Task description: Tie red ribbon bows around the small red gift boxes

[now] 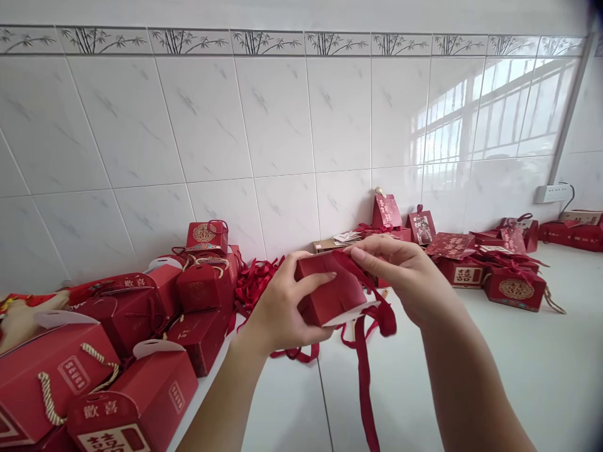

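A small red paper gift box (325, 290) is held up in front of me, tilted, above the white table. My left hand (288, 301) wraps around its left side, thumb and fingers pressed to the card. At the box's upper right, my right hand (393, 267) pinches a dark red ribbon (363, 376) between thumb and fingers. The ribbon loops at the right side of the box, and one long end hangs down past the table's seam. A pale flap edge shows along the box's lower right. More ribbon lies on the table below the box.
Red gift boxes (141, 383), some with rope handles, are piled at the left. A heap of loose red ribbons (257, 282) lies beside them. Several finished-looking boxes (516, 285) stand at the right along the tiled wall (277, 125). A white power strip (553, 193) is mounted there.
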